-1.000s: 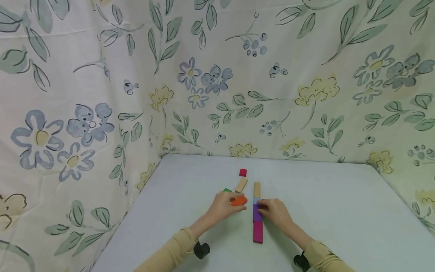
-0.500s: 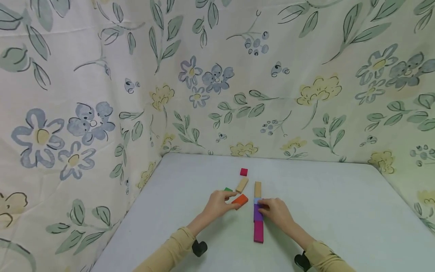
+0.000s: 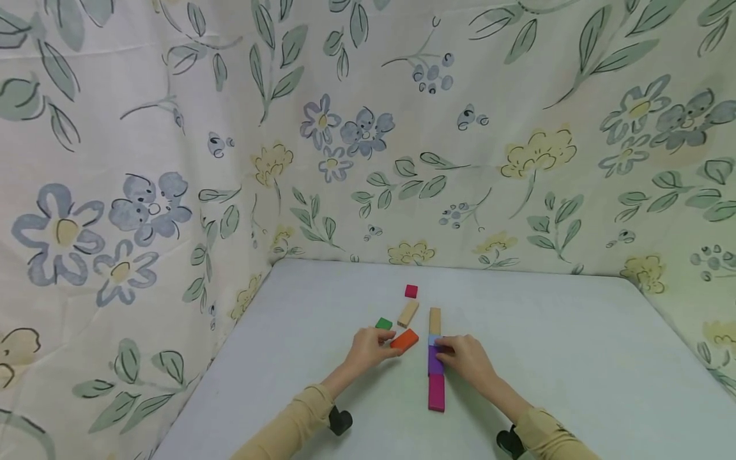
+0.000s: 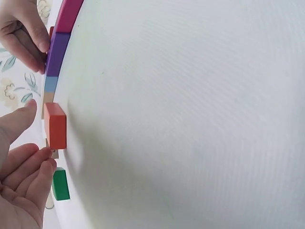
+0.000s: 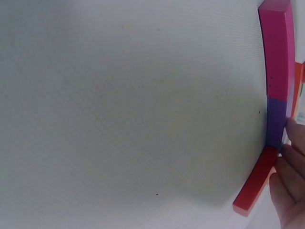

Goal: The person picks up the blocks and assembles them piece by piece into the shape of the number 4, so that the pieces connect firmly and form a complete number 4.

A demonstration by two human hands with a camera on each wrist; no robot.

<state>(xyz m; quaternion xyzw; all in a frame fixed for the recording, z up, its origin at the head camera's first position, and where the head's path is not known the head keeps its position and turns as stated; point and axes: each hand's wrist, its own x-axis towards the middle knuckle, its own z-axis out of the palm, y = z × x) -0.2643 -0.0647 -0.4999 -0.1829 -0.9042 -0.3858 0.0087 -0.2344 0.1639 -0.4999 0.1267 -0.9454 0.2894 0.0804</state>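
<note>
My left hand [image 3: 368, 347] stands beside an orange block [image 3: 405, 341], thumb and fingers spread apart near its left end. The left wrist view shows a gap between thumb and block. My right hand [image 3: 467, 362] has its fingertips on the top edge of a purple block [image 3: 434, 367], by its join with a light blue block [image 3: 434, 339]; whether they pinch it is unclear. The row also holds a plain wooden block [image 3: 435, 321] and a magenta block [image 3: 436, 393]. Under the right hand, a red block [image 5: 257, 183] lies against the row, hidden in the head view.
Left of the row lie a green block [image 3: 384, 324], another plain wooden block [image 3: 408, 314] and a small red block [image 3: 411, 291] farther back. The white table [image 3: 563, 345] meets a floral cloth [image 3: 437, 185] at its back edge.
My left hand has let go of the orange block and drawn back to the left, uncovering more of the green block. The right hand has stayed at the row.
</note>
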